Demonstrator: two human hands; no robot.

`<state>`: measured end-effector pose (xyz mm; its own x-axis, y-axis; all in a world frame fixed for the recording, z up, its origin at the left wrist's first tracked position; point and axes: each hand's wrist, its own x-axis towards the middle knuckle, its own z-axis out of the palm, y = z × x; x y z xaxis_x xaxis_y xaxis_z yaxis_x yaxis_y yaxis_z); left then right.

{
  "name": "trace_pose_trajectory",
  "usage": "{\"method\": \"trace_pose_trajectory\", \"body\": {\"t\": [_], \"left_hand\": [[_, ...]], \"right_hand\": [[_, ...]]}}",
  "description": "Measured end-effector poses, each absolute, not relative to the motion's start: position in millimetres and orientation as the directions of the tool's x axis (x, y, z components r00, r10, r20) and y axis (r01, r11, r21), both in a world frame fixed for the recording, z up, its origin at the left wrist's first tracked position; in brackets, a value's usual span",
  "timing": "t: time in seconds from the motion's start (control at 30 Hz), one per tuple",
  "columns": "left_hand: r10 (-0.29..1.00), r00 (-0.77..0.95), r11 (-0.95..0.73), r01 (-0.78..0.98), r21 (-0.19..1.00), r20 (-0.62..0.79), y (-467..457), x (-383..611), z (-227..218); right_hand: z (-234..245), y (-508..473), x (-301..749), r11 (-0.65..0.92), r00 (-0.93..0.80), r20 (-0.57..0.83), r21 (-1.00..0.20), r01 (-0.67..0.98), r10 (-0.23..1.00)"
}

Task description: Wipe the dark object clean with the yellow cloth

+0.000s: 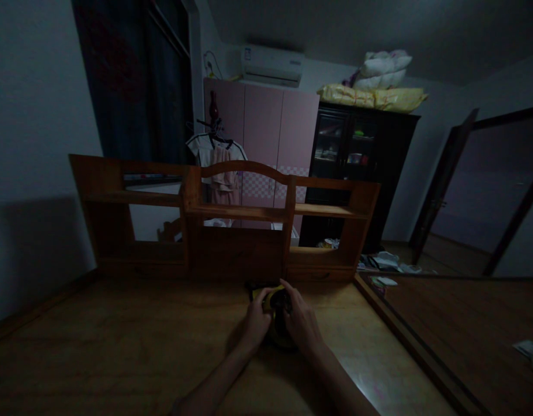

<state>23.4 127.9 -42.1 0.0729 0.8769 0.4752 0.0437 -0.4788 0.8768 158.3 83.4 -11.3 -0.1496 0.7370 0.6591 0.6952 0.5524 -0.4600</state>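
Both hands are on a small black and yellow object [278, 335] low over the wooden desk top, too dark to name. My left hand [256, 322] grips its left side, with the thumb near its upper edge. On the other side, my right hand [304, 321] is closed around it, the index finger reaching along the top. Just behind the hands lies a dark flat piece with a yellow edge [254, 293]; whether it belongs to the same object I cannot tell. The hands and the dim light hide much of the object.
A wooden shelf unit [238, 215] with open compartments and small drawers stands along the desk's back edge. The desk top [131, 341] has a raised rim [405, 335] on the right. Beyond are a pink wardrobe [261, 121], a black cabinet [391, 150] and a door [443, 185].
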Motion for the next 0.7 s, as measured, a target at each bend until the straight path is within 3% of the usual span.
{"method": "trace_pose_trajectory", "body": {"t": [0.7], "left_hand": [[0.887,0.064,-0.462,0.096,0.882,0.458,130.8,24.9,-45.3]], "right_hand": [[-11.9,84.6,158.3,0.550,-0.146,0.666,-0.450,0.703,0.731]]}}
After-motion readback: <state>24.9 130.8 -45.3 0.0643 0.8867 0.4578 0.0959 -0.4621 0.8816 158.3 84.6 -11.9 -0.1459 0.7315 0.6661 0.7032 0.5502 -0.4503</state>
